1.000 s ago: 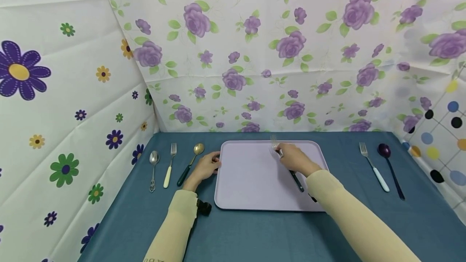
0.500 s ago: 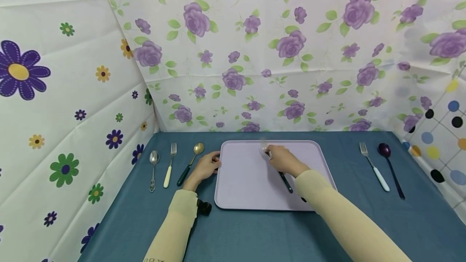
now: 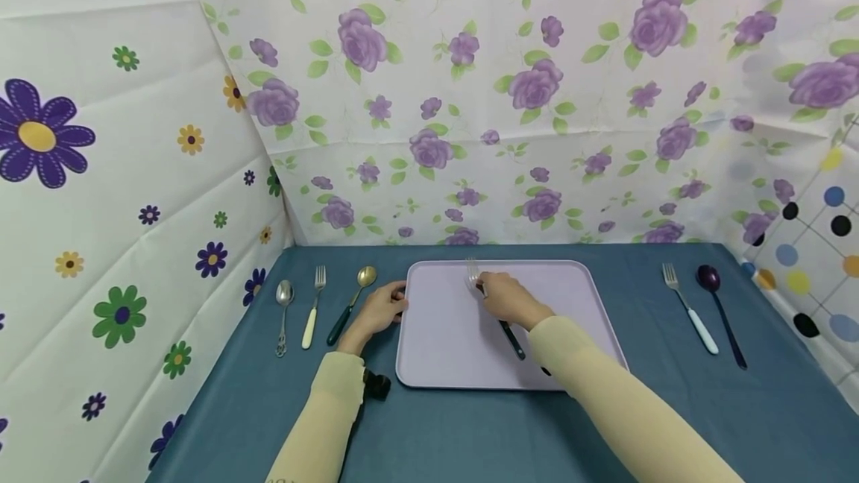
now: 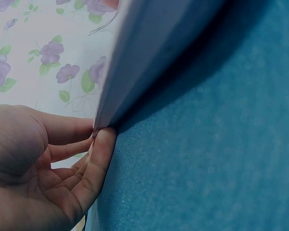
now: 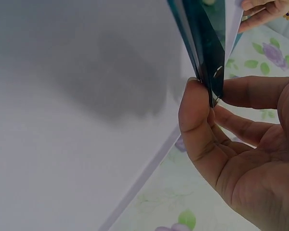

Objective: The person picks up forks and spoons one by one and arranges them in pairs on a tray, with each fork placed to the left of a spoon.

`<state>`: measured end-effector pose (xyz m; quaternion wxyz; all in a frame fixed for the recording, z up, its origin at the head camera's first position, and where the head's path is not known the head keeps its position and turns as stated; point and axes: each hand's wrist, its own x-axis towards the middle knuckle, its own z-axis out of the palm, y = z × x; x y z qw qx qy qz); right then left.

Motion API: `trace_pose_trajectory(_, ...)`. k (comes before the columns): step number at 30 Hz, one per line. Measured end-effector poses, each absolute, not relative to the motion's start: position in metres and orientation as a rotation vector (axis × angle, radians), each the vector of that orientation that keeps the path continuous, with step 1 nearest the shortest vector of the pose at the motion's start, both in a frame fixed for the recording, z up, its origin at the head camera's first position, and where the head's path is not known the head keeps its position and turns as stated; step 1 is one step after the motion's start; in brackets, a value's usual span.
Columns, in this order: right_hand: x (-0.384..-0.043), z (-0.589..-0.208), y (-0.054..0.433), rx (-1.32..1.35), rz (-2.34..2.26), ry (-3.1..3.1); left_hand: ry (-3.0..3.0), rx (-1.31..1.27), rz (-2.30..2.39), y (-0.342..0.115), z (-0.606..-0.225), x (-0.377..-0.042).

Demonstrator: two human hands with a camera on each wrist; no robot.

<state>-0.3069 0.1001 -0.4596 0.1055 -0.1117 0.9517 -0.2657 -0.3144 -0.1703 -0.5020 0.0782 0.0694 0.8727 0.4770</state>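
Note:
My right hand (image 3: 510, 298) pinches a fork (image 5: 216, 57) with a dark green handle and silver tines. In the head view the fork (image 3: 512, 340) is over the lavender tray (image 3: 443, 364), tines pointing to the far edge. The right wrist view shows thumb and fingers on the fork near the top of its handle, with a shadow on the tray below. My left hand (image 3: 381, 307) is at the tray's left edge. In the left wrist view the left hand (image 4: 62, 168) pinches the tray's rim (image 4: 116, 91) between thumb and fingers.
Left of the tray lie a silver spoon (image 3: 282, 319), a cream-handled fork (image 3: 313, 311) and a green-handled gold spoon (image 3: 340, 324). On the right lie a white-handled fork (image 3: 698, 326) and a dark spoon (image 3: 725, 319). Patterned cloths (image 3: 429, 95) stand around the blue tablecloth (image 3: 470, 431).
My right hand has moved left over the tray, carrying the fork from the right part toward the middle. The left hand and the tray have stayed in place.

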Motion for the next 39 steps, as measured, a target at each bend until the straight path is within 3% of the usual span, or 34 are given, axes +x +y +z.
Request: trace_pose_trajectory(39,-0.311,-0.466,0.040,-0.270,-0.903,2.742,2.634,0.221,1.431,-0.171,-0.505,-0.315)
